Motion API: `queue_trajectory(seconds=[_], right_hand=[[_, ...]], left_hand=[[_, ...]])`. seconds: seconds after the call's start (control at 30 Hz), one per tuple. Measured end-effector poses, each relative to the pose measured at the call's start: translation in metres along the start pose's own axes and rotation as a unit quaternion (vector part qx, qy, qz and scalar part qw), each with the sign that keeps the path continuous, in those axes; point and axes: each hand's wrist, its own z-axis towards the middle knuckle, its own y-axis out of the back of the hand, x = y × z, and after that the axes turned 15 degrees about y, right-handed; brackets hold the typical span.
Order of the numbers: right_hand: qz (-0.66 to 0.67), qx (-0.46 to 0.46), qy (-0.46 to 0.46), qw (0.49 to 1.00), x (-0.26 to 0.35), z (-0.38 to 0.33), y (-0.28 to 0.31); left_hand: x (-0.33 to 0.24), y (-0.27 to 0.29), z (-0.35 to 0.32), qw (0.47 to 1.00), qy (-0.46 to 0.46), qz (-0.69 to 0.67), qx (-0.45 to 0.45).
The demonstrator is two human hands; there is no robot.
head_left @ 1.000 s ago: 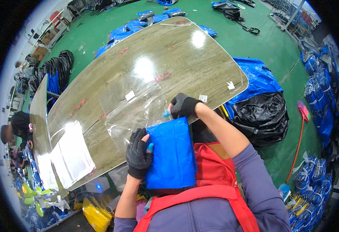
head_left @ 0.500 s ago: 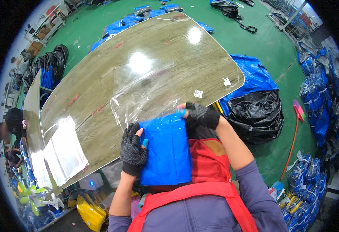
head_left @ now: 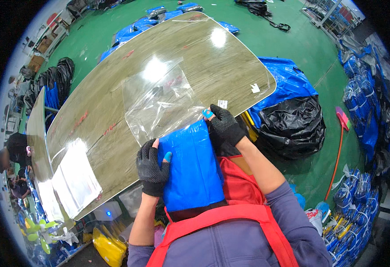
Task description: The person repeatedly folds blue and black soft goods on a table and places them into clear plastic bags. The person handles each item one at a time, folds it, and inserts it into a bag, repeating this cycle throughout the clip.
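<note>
A folded blue plastic sheet [head_left: 190,167] lies against my body at the table's near edge. From its far end a clear plastic bag [head_left: 157,104] stretches out over the tabletop, wrinkled near the blue sheet. My left hand [head_left: 152,168], in a black dotted glove with bare fingertips, holds the sheet's left edge, thumb on top. At the far right corner my right hand [head_left: 224,122], gloved alike, pinches the sheet or the bag's edge; which of them cannot be told. Blue coverings show on some fingertips of both hands.
The glossy wood-patterned table [head_left: 230,66] has white sheets [head_left: 77,175] at its left. A blue and black bundle [head_left: 293,120] stands right of it. Further right are a pink broom [head_left: 343,119] and tied blue bundles [head_left: 353,204]. A small green fan [head_left: 41,233] stands lower left.
The clear bag has spread further out and flatter on the table. Both hands keep their hold on the blue bundle, and the whole view has shifted slightly.
</note>
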Motion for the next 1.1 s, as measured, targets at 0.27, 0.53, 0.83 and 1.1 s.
queue_trajectory(seconds=[0.27,0.53,0.83,1.1], right_hand=[[0.067,0.108,0.086,0.988,0.011,-0.029,0.020],[-0.268,0.079,0.203,0.938,0.042,-0.088,0.009],[0.087,-0.050,-0.008,0.995,0.011,-0.070,0.012],[0.246,0.055,-0.151,0.956,0.012,-0.135,-0.020]], left_hand=[[-0.003,-0.001,-0.003,1.000,0.021,-0.012,0.016],[0.011,0.001,0.003,0.999,0.007,-0.015,0.028],[0.047,-0.026,0.021,0.905,0.310,-0.286,0.050],[0.016,-0.017,-0.068,0.887,0.394,-0.182,0.161]])
